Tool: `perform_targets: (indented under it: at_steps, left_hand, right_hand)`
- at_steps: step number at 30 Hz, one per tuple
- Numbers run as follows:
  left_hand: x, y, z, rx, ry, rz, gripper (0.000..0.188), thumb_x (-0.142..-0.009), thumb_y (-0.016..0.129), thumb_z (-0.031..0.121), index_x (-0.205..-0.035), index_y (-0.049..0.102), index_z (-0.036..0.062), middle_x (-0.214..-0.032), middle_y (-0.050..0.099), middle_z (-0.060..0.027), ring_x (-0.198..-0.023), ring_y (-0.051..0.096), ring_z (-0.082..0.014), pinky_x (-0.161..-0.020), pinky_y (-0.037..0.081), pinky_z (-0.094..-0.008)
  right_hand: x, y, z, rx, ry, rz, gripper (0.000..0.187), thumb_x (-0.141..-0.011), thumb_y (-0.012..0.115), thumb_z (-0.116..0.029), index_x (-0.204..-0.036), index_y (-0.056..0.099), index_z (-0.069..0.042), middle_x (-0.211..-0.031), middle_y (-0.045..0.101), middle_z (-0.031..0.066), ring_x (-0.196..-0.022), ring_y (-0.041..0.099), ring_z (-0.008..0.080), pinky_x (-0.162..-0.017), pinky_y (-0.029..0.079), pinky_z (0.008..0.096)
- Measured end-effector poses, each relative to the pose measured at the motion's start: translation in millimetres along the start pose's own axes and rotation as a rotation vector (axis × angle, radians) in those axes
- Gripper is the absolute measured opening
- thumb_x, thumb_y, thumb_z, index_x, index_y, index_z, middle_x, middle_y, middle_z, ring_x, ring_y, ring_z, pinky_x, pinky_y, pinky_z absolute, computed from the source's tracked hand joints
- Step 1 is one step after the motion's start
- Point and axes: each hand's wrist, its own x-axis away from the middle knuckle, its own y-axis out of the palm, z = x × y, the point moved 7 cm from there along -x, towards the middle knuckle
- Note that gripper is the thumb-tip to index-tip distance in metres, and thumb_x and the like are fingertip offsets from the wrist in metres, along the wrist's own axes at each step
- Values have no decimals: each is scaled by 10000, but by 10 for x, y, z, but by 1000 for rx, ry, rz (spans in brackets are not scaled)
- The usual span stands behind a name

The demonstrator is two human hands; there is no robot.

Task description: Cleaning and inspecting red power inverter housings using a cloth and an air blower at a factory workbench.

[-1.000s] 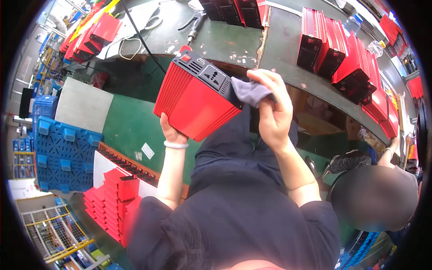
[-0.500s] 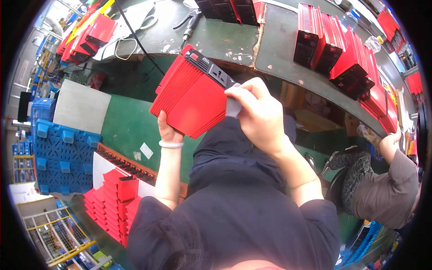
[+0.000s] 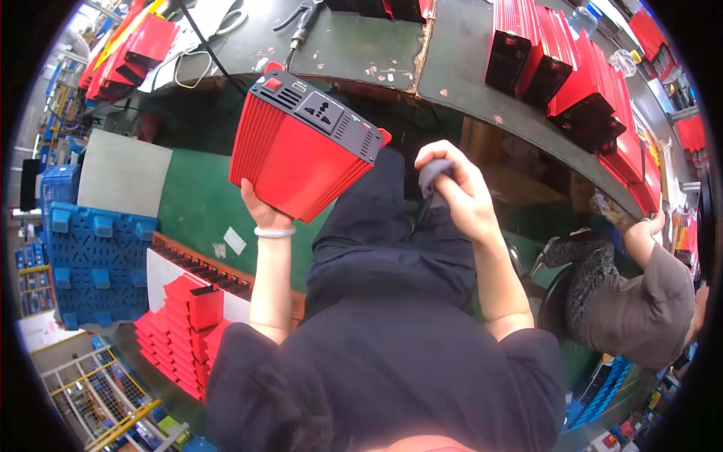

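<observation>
My left hand (image 3: 265, 210) grips a red power inverter (image 3: 297, 154) from below, raised in front of me. Its ribbed red case tapers downward in the view, and the black end panel (image 3: 320, 113) with a socket, a red switch and vent slots faces up. The left fingers behind the case are hidden. To the right of the inverter and apart from it, my right hand (image 3: 465, 192) pinches a crumpled grey cloth (image 3: 434, 176) between thumb and fingers.
Red inverters (image 3: 520, 56) stand along the green workbench (image 3: 459, 83), with pliers (image 3: 303, 22) at its back. To the left are a blue pallet (image 3: 102, 264) and stacked red cases (image 3: 181, 324). A co-worker (image 3: 633, 294) sits at the right.
My right hand has drawn the cloth off the inverter and moved right. The inverter has turned, so its socket panel shows more fully, and it has shifted slightly left.
</observation>
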Motion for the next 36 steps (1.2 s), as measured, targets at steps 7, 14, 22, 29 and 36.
perform_targets:
  at_steps: [7, 14, 22, 29, 36]
  left_hand:
    - [-11, -28, -76, -15, -6, -5, 748, -804, 643, 493, -1360, 395, 59, -1355, 464, -128, -1229, 458, -314, -1029, 381, -478]
    - [-14, 29, -100, -158, 9, -10, 794, -806, 596, 556, -1393, 351, 81, -1404, 405, -122, -1259, 421, -330, -1038, 363, -511]
    - [-63, 15, -66, -43, 4, -4, 818, -790, 604, 579, -1387, 358, 75, -1401, 409, -122, -1257, 420, -331, -1038, 360, -510]
    - [-59, 159, -81, 83, -9, -71, 718, -812, 644, 472, -1345, 412, 52, -1342, 481, -128, -1217, 474, -312, -1021, 392, -479]
    - [-17, 474, -186, -173, -213, 24, 486, -907, 579, 309, -1286, 470, 24, -1234, 574, -95, -1122, 560, -217, -969, 443, -368]
  right_hand:
    - [-59, -140, -134, -3, -236, 232, 234, -809, 590, 90, -1017, 559, -13, -924, 564, 3, -858, 542, 70, -784, 443, 209]
    - [-157, 290, -608, 491, -585, 109, 273, -685, 671, 76, -925, 682, -53, -928, 581, 74, -743, 590, 159, -641, 478, 247]
    - [74, 308, -111, 831, -404, -283, 161, -685, 650, 10, -826, 605, -53, -859, 567, 70, -775, 600, 248, -690, 494, 329]
    - [-80, 34, 443, -51, 64, -32, 724, -713, 718, -114, -1355, 388, -59, -1269, 470, 61, -1164, 470, 180, -1014, 341, 299]
    - [-228, 1, 549, -24, -51, 149, 653, -718, 733, -140, -1293, 454, -2, -1141, 589, 76, -1052, 562, 164, -955, 405, 294]
